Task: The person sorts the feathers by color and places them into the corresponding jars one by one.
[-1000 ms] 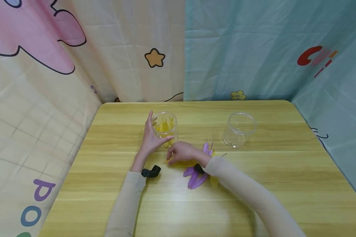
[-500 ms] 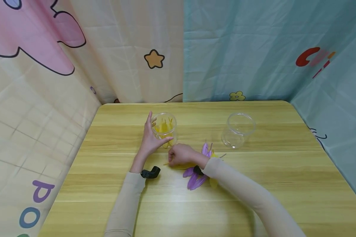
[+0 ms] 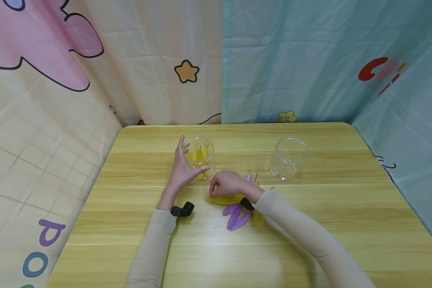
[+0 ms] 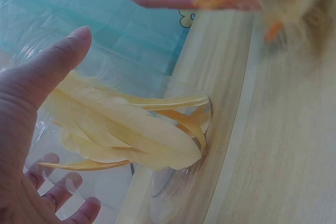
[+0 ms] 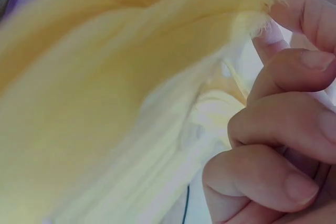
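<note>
My left hand point(image 3: 183, 171) holds the side of a clear plastic cup point(image 3: 212, 163), with thumb and fingers spread round it. Yellow feathers point(image 4: 131, 129) stand inside the cup, quills upward in the head view. Just right of and nearer than the cup, my right hand point(image 3: 227, 184) pinches a yellow feather point(image 3: 225, 199) near its quill end. In the right wrist view this feather fills much of the picture, beside curled fingers point(image 5: 262, 124). Purple feathers point(image 3: 240, 221) lie on the table below my right wrist, partly hidden by it.
A second clear cup point(image 3: 292, 162) stands to the right at the back of the wooden table point(image 3: 345, 224). Another yellow feather point(image 3: 259, 219) lies beneath my right forearm. Printed curtains point(image 3: 158, 80) enclose the table's back and sides.
My right hand has shifted slightly right and away from me, along with the yellow feather. The left hand keeps its place on the cup.
</note>
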Tool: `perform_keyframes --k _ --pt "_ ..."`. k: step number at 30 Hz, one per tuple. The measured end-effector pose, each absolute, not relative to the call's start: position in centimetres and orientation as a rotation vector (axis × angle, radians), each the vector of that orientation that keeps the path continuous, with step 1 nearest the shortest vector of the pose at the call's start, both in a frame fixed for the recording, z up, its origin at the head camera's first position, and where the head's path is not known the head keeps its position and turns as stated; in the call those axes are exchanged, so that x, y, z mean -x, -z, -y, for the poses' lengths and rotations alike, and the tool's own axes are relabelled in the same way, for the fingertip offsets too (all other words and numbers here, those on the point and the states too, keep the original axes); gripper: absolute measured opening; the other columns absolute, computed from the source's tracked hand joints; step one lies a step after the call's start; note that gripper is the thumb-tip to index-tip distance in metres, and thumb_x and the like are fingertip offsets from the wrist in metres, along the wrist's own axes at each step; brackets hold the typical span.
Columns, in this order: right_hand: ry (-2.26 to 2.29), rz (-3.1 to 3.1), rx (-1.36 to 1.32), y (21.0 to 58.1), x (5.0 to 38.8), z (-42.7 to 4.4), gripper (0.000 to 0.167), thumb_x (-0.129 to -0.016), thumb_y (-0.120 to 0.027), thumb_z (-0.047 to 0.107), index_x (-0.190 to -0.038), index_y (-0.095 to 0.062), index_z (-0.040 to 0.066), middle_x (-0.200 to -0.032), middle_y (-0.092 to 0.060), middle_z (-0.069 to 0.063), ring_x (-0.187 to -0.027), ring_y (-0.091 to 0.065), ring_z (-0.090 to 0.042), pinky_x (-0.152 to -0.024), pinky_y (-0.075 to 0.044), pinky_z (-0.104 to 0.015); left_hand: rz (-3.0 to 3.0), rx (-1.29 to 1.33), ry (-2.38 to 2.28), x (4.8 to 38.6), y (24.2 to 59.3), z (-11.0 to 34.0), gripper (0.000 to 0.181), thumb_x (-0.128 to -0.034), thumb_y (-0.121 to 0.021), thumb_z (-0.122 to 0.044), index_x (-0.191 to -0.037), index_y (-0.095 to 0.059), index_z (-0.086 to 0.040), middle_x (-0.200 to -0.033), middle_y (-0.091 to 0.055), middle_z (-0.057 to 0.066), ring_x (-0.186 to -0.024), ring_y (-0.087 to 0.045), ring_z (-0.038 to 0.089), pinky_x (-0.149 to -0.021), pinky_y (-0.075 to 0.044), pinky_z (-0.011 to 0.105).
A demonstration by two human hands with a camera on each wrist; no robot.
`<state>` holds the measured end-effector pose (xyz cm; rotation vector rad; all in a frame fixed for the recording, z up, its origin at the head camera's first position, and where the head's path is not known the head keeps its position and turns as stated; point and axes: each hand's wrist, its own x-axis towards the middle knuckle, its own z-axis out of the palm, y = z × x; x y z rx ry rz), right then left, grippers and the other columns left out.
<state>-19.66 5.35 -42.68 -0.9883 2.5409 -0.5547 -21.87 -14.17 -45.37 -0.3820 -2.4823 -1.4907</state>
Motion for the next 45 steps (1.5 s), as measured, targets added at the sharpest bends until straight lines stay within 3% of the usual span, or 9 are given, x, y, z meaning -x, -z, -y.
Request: perform_keyframes --k 10,19,28,45 --pt "0.763 -2.561 1.01 39.7 20.5 -7.2 0.009 -0.082 -0.073 0.03 -0.08 -0.075 0.022 -0.051 -0.045 0.011 -0.046 -0.035 -0.003 -0.045 -0.028 -0.021 2.48 0.359 1.501 21.8 45.5 14.3 0.126 -0.0649 -0.088 -0.035 -0.152 0.002 -0.029 -0.148 -0.023 0.014 -0.132 -0.029 0.032 -0.103 -0.03 0.05" --pt "0.906 -2.534 0.945 37.9 21.1 -8.3 0.011 -0.082 -0.075 0.03 -0.076 -0.073 0.02 -0.047 -0.039 0.008 -0.043 -0.032 -0.006 -0.046 -0.029 -0.023 2.493 0.352 1.515 21.8 45.6 14.3 0.126 -0.0649 -0.088 -0.037 -0.152 0.003 -0.029 -0.149 -0.022 0.013 -0.132 -0.029 0.03 -0.103 -0.03 0.05" --pt "1.238 -2.558 0.798 36.3 22.2 -8.8 0.01 -0.083 -0.075 0.023 -0.081 -0.074 0.013 -0.051 -0.036 0.003 -0.047 -0.029 -0.011 -0.049 -0.028 -0.026 2.488 0.367 1.514 21.8 45.6 14.3 0.126 -0.0655 -0.087 -0.037 -0.15 0.006 -0.038 -0.148 -0.023 0.014 -0.132 -0.028 0.031 -0.103 -0.031 0.05" --pt "0.658 -2.427 1.029 41.1 21.4 -7.0 0.004 -0.082 -0.07 0.017 -0.082 -0.073 0.015 -0.06 -0.05 0.01 -0.05 -0.036 -0.003 -0.048 -0.03 -0.02 2.479 0.392 1.503 22.0 45.6 14.4 0.127 -0.0653 -0.088 -0.033 -0.15 0.005 -0.037 -0.149 -0.021 0.017 -0.133 -0.029 0.032 -0.104 -0.031 0.049"
